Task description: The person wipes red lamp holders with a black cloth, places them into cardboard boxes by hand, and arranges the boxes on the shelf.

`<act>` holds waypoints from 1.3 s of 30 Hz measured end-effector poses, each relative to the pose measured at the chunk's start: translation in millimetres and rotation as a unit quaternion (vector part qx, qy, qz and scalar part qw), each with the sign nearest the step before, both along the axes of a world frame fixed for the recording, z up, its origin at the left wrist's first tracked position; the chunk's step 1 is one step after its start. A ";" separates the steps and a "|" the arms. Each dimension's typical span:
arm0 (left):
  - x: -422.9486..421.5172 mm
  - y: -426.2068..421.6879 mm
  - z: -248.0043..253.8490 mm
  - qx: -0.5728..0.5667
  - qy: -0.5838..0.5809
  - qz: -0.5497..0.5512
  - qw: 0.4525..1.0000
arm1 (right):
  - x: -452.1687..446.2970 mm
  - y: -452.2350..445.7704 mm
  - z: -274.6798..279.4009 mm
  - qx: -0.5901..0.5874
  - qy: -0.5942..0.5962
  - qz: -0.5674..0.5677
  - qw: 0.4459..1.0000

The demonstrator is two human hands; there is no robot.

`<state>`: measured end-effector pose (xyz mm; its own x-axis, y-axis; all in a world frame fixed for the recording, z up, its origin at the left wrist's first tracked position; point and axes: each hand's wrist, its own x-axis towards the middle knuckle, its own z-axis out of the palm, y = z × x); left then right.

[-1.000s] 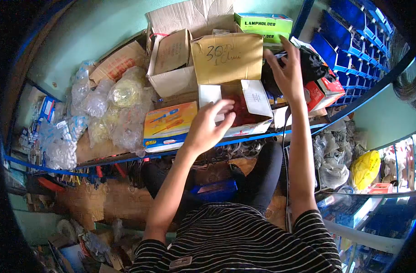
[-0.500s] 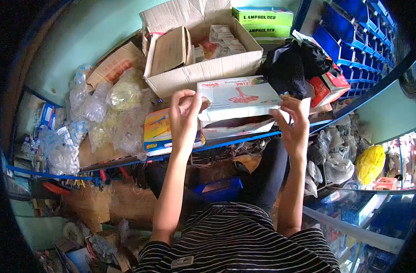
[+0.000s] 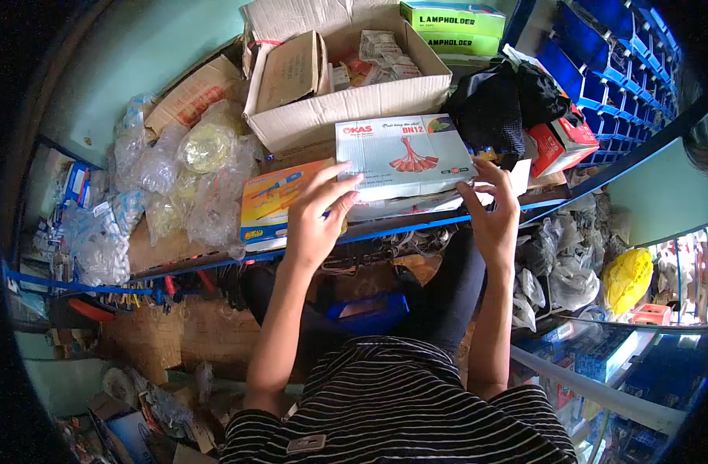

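A white OKAS box [image 3: 385,158] with red print lies lid down at the front edge of the shelf. My left hand [image 3: 321,213] is at its left side, fingers apart, fingertips on the lid's front left part. At the right front corner, my right hand [image 3: 493,209] has its fingers spread and touching the box. Left of the white box, partly behind my left hand, is a yellow and blue box [image 3: 273,203]. Behind stands a large open carton [image 3: 346,116] with small packets and a brown cardboard box [image 3: 290,71] inside.
Clear plastic bags [image 3: 207,155] fill the shelf's left. Green Lampholder boxes [image 3: 454,23] are stacked at the back. A black bag [image 3: 489,112] and a red box [image 3: 559,147] sit on the right, near blue bins [image 3: 601,77]. The shelf has a blue front edge [image 3: 400,230].
The carton's marked front flap is no longer raised, and its contents show. The white box's lid has come down over its red contents. Both hands have moved to its sides.
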<state>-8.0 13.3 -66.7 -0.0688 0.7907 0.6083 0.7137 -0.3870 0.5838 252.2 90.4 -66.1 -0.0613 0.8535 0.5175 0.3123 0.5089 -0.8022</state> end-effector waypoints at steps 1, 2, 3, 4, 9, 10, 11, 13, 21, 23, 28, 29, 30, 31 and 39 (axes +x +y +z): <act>-5.3 4.2 2.0 0.014 0.033 -0.001 0.999 | 1.7 0.5 0.3 0.010 -0.024 0.005 1.000; -9.4 6.4 6.3 0.003 0.029 -0.023 0.999 | 4.5 1.3 0.4 0.020 -0.048 0.011 0.999; -13.8 7.7 9.1 -0.004 0.044 -0.035 0.998 | 6.1 2.3 1.2 0.030 -0.072 0.016 0.997; -16.6 8.9 11.0 -0.009 0.059 -0.046 0.997 | 5.1 1.0 2.6 0.007 -0.062 0.013 0.998; -12.6 10.3 3.6 0.022 0.101 -0.032 0.994 | 1.8 1.3 -2.5 0.005 -0.038 0.020 0.999; -11.2 9.7 0.8 0.027 0.103 -0.027 0.994 | 2.5 1.7 -3.0 0.017 -0.037 0.023 0.999; -11.2 9.4 -1.9 0.030 0.101 -0.025 0.994 | 2.6 1.2 -3.5 0.014 -0.037 0.023 0.999; -12.3 10.8 -3.7 0.037 0.096 -0.028 0.994 | 2.5 1.4 -3.4 0.010 -0.036 0.023 0.999; -4.4 19.8 24.2 -0.041 0.170 -0.110 0.978 | 8.1 3.6 -3.0 0.103 -0.145 -0.007 0.984; 1.7 19.5 29.3 -0.068 0.185 -0.120 0.973 | 9.4 -0.2 -5.4 0.076 -0.168 -0.015 0.983; 13.6 22.8 17.9 -0.066 0.226 -0.132 0.963 | 24.0 7.1 -16.2 0.096 -0.162 0.067 0.980; 11.2 22.8 14.9 -0.074 0.231 -0.132 0.961 | 18.7 7.1 -13.1 0.112 -0.149 0.071 0.980; 8.6 21.9 12.9 -0.088 0.240 -0.122 0.959 | 12.5 6.1 -9.9 0.128 -0.133 0.086 0.979; 12.6 19.9 10.5 -0.082 0.238 -0.102 0.962 | 7.9 3.9 -6.9 0.148 -0.139 0.077 0.976; 20.0 2.1 6.6 -0.145 0.206 -0.031 0.967 | -13.5 6.3 -35.2 0.142 -0.129 0.099 0.976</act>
<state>12.0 15.4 -60.1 0.1843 0.9273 0.3259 0.8896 -0.2983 0.3458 238.6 96.7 -101.3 -0.3706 0.6360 0.6769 0.3590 0.7702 -0.5272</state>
